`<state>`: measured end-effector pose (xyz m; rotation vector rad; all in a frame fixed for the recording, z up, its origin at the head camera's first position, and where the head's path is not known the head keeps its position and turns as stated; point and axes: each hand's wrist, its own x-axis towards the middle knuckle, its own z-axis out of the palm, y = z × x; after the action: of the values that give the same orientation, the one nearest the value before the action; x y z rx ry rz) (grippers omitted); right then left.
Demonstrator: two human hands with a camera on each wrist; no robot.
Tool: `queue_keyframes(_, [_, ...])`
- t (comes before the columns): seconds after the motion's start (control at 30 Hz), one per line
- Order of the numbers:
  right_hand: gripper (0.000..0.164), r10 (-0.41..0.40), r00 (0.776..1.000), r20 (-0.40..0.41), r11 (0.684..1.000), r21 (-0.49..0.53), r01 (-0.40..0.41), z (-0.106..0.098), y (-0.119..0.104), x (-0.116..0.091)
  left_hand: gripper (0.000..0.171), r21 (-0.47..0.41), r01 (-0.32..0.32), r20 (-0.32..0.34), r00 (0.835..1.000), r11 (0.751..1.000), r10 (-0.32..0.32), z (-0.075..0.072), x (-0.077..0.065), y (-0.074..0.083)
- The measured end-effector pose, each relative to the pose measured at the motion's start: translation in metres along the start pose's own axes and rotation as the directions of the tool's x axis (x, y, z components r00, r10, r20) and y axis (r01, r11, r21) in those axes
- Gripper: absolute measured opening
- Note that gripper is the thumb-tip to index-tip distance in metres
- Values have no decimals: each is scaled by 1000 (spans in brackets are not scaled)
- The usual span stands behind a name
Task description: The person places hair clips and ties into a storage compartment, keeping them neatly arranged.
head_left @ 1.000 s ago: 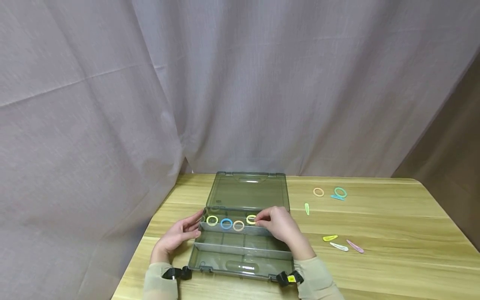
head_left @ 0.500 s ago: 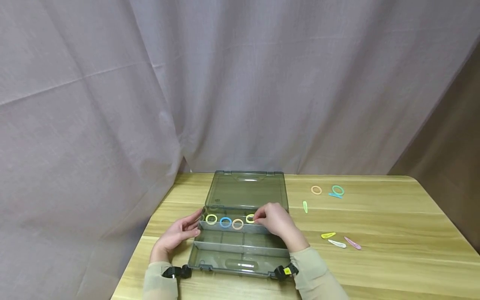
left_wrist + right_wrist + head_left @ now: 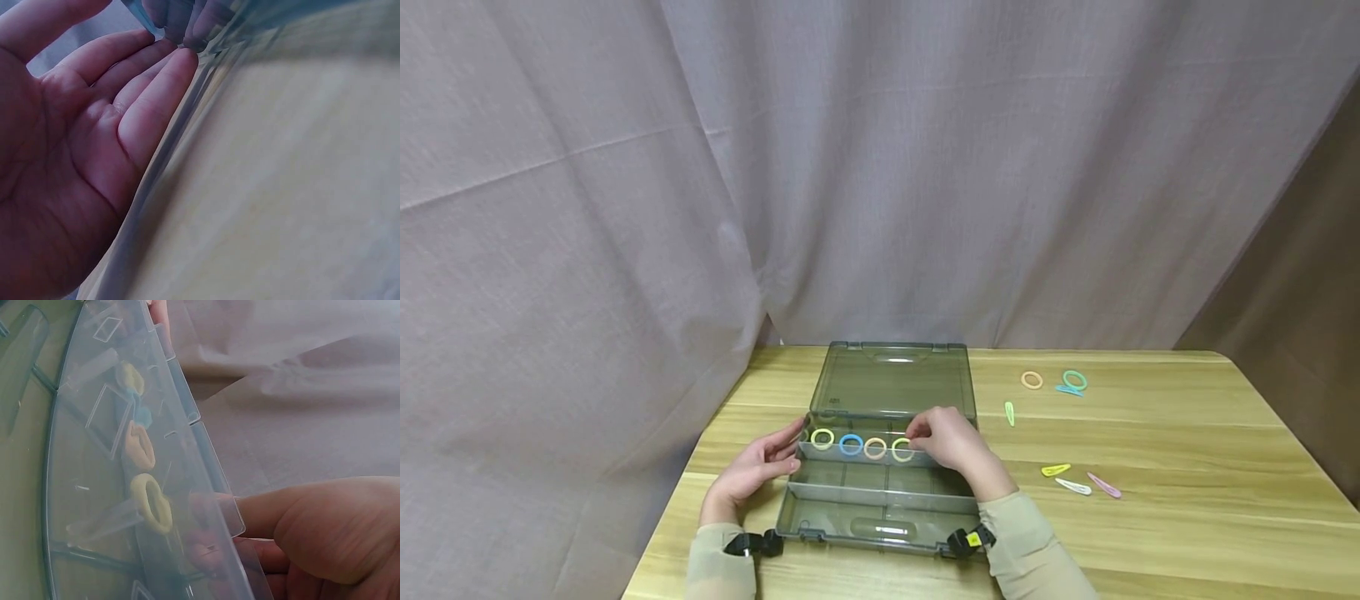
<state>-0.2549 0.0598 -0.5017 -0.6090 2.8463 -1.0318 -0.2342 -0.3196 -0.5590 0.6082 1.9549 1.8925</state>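
In the head view my left hand (image 3: 752, 471) touches the left wall of a translucent dark organizer box (image 3: 883, 546), its lid laid back. The left wrist view shows those fingers (image 3: 156, 106) fairly straight along the wall. My right hand (image 3: 955, 442) is over the right part of the back compartment, fingertips beside a yellow-green hair tie (image 3: 902, 451). In the right wrist view this hair tie (image 3: 151, 503) stands just apart from the fingers, behind the clear divider. Left of it, a peach hair tie (image 3: 876, 449), a blue one and another yellow-green one lean in a row.
Right of the box lie a peach hair tie (image 3: 1032, 380), a green hair tie (image 3: 1075, 380) against a blue snap clip (image 3: 1069, 391), and a green snap clip (image 3: 1010, 414). Nearer are yellow (image 3: 1056, 471), white (image 3: 1073, 487) and pink (image 3: 1104, 486) snap clips. A curtain hangs behind the table.
The yellow-green hair tie at my right fingertips has dropped slightly towards the divider, and the fingers have let go of it. My left hand stays at the box wall.
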Motion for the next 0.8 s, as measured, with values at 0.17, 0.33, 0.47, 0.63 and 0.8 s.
queue_keyframes(0.17, [5,31,999,14,1000,-6,-30,-1,0,0,78,-1,0,-1,1000,1000,0,0,0,-1])
queue_keyframes(0.33, [2,57,996,75,998,18,-58,-1,0,0,78,14,2,2,1000,1000,-2,-1,-1,-1])
queue_keyframes(0.47, [8,10,993,119,999,51,-16,0,2,1,78,19,4,3,1000,1000,-4,-1,-1,0])
queue_keyframes(0.63, [13,-37,989,140,997,66,28,1,6,2,78,22,3,1,1000,1000,-3,-1,0,1])
queue_keyframes(0.8, [13,-51,988,146,997,72,40,1,8,2,78,33,1,4,1000,999,-1,-2,0,0])
